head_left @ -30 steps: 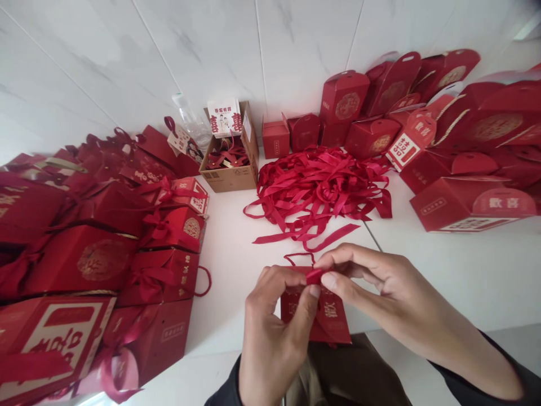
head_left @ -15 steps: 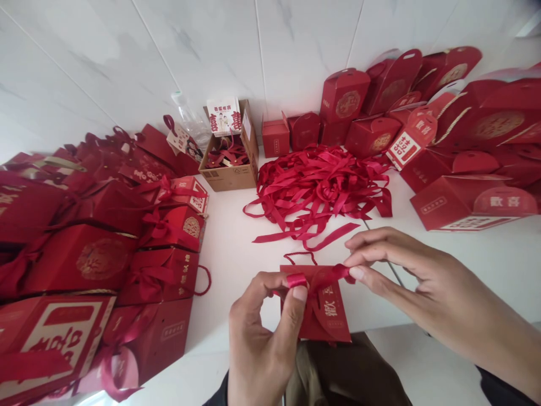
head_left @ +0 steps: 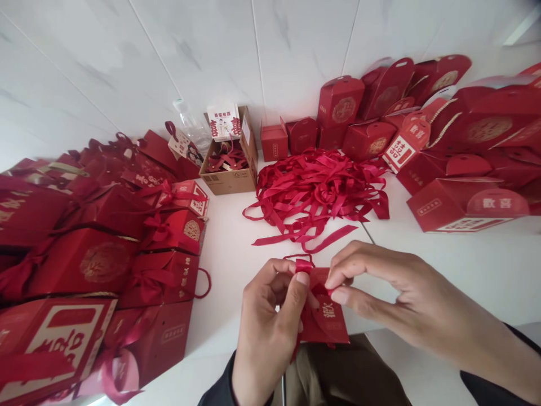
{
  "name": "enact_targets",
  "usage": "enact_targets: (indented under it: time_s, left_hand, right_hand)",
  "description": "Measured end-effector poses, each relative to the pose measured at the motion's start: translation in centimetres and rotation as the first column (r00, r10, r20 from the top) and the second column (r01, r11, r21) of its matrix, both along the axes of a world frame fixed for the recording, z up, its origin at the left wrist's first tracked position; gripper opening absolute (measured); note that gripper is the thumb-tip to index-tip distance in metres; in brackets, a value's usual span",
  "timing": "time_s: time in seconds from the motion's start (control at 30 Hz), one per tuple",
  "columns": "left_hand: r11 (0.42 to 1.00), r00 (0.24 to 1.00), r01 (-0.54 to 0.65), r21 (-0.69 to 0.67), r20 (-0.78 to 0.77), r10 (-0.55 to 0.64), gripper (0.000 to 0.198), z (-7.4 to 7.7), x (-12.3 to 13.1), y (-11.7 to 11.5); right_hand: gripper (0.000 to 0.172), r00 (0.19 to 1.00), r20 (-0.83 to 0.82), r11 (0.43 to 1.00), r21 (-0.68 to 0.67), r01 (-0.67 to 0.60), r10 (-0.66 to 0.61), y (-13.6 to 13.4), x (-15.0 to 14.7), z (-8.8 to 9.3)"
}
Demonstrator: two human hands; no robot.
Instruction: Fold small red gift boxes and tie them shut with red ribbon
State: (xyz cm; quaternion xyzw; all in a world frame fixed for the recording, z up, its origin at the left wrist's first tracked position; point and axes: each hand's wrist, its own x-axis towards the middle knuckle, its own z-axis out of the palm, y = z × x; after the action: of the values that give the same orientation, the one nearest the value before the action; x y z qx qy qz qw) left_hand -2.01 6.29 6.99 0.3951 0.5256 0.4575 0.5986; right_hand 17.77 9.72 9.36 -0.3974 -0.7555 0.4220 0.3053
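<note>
A red gift box (head_left: 333,322) with light lettering lies at the near edge of the white table, a twisted cord handle showing at its far side. Over it, my left hand (head_left: 279,307) pinches a loop of red ribbon (head_left: 303,265) between thumb and forefinger. My right hand (head_left: 372,287) is close by on the right, thumb and forefinger pinched on a bit of the same ribbon, most of it hidden by the fingers. The middle of the box is partly covered by my hands.
Behind the box lies a heap of loose red ribbons (head_left: 321,186). A cardboard box (head_left: 230,183) with small red items stands at the back. Ribboned red boxes (head_left: 105,262) crowd the left; several red boxes (head_left: 465,206) stand at right. A tiled wall (head_left: 296,51) closes the back.
My right hand has moved left, closer to my left hand, with its ribbon end. My left hand has shifted slightly up and right, still pinching the loop.
</note>
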Motion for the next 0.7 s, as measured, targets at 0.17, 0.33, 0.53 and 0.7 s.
enact_targets:
  time_s: [0.17, 0.33, 0.53, 0.7]
  left_hand:
    - [0.997, 0.998, 0.061, 0.049, 0.021, -0.062, 0.03, -0.1, -0.1, 0.1]
    - [0.997, 0.997, 0.059, 0.046, 0.049, -0.061, 0.027, -0.2, -0.1, 0.1]
    - [0.986, 0.989, 0.143, 0.087, 0.023, -0.145, 0.027, -0.5, -1.0, -0.7]
    - [0.975, 0.977, 0.209, 0.07, 0.017, -0.211, 0.035, -0.2, -1.5, -0.9]
  right_hand:
    - [0.01, 0.999, -0.039, 0.998, 0.058, -0.018, 0.02, 0.4, -1.1, 0.0]
    - [0.01, 0.999, -0.016, 0.99, 0.134, -0.036, 0.038, 0.3, -1.9, -0.2]
    - [0.014, 0.998, -0.008, 0.973, 0.221, -0.065, 0.069, 0.8, -2.1, -0.8]
    - [0.018, 0.999, -0.02, 0.973, 0.226, -0.034, 0.04, 1.2, -2.4, -1.0]
